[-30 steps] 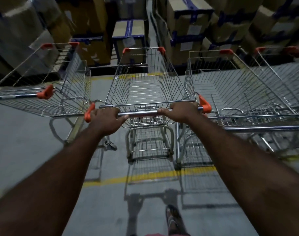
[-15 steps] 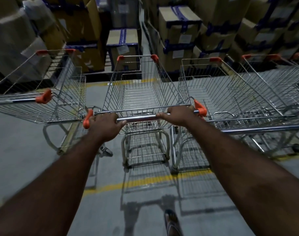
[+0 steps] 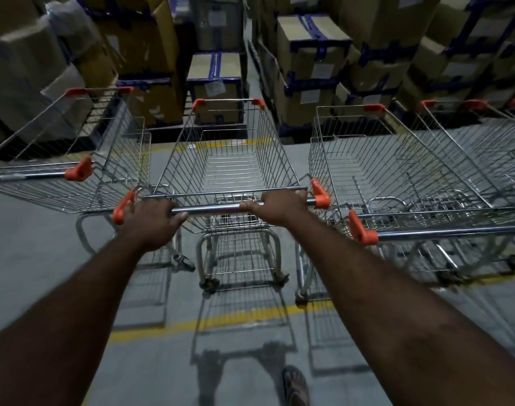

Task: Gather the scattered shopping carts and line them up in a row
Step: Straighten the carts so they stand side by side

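A wire shopping cart (image 3: 229,159) with orange corner caps stands straight ahead of me. Its chrome handle bar (image 3: 215,208) is gripped by both hands: my left hand (image 3: 152,219) near the left orange end cap, my right hand (image 3: 281,206) near the right one. Close on the right stands a second cart (image 3: 397,177), its handle nearer to me than the middle cart's. A third cart (image 3: 74,159) stands on the left with a gap between. More carts (image 3: 490,136) show at the far right edge.
Stacked cardboard boxes (image 3: 312,63) with blue tape on pallets fill the wall ahead of the carts. A yellow floor line (image 3: 250,316) crosses under the cart wheels, another runs at the pallets' foot. My sandalled foot (image 3: 295,386) shows at the bottom on the grey concrete floor.
The middle cart has rolled forward towards the boxes between the two neighbours, and I have stepped after it. Both hands kept their grip on the handle.
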